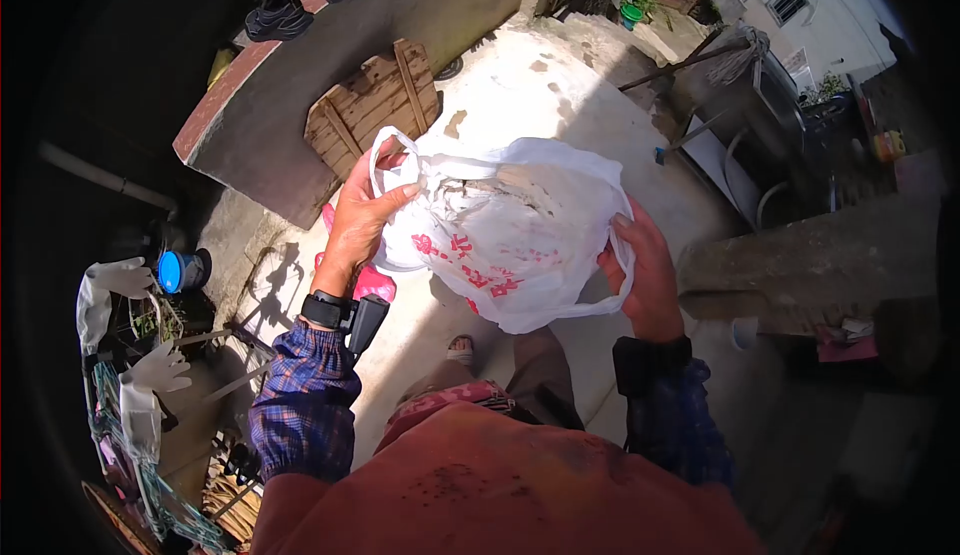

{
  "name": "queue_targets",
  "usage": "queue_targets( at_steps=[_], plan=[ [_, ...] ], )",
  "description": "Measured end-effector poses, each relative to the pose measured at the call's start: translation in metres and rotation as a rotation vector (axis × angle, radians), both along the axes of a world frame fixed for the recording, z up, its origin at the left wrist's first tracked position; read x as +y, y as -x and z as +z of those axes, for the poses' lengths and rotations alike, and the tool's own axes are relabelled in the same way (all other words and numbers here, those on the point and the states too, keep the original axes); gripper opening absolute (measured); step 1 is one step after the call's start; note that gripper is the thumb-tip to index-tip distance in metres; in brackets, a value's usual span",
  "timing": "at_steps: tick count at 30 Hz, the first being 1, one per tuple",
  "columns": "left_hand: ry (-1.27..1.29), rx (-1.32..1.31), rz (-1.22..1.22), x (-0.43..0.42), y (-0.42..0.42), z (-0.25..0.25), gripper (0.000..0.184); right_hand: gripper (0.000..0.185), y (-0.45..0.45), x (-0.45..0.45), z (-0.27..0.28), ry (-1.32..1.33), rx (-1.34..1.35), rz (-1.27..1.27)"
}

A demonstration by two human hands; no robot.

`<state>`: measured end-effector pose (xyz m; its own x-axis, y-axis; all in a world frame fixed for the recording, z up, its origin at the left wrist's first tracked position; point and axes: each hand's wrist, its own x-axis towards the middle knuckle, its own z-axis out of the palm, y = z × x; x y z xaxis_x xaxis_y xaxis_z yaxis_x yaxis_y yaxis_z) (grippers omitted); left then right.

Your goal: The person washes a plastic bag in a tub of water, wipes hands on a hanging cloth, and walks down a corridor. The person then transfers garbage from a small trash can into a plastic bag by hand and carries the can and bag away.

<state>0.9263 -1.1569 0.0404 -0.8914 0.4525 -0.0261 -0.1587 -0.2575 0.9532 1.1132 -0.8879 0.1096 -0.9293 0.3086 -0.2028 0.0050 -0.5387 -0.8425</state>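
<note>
Currently, white plastic bag [540,215] w/ red print [490,280] is held spread, ctr of frame: left side pinched by L hand [365,217], thumb over plastic; right side gripped by R hand [648,267], fingers partly hidden. Wooden board [383,103] is propped by gray wall [250,120], upper left; blue tub [175,271] is seen mid-left.

Right hand [652,270] partly covered by bag [565,225], red print [488,280] too creased to read, pink plastic [376,283] partly behind left wrist [335,277], shirt [490,485] cut by bottom edge

A wooden board [372,107] leans against a wall [270,120]
</note>
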Motion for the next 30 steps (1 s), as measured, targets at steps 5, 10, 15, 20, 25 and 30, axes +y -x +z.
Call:
queue_targets(
  at_steps=[5, 10, 15, 20, 25, 30],
  plan=[
    [0.111, -0.048, -0.076, 0.074, 0.031, -0.023, 0.071, 0.050, 0.020, 0.076, -0.023, 0.049, 0.011, -0.010],
    [0.276, -0.021, -0.087, 0.155, 0.061, -0.053, 0.071, 0.046, 0.042, 0.159, -0.047, 0.138, -0.045, -0.009],
    [0.356, -0.065, -0.134, 0.242, 0.079, -0.062, 0.067, 0.042, 0.061, 0.242, -0.056, 0.161, -0.105, -0.044],
    [0.538, -0.027, -0.181, 0.292, 0.091, -0.073, 0.058, 0.038, 0.068, 0.304, -0.061, 0.156, -0.119, -0.060],
    [0.869, 0.245, -0.188, 0.316, 0.107, -0.084, 0.034, 0.037, 0.070, 0.336, -0.088, -0.157, -0.202, -0.250],
    [0.637, -0.031, -0.092, 0.325, 0.113, -0.104, 0.009, 0.030, 0.063, 0.368, -0.130, -0.594, -0.374, -0.232]
  ],
)
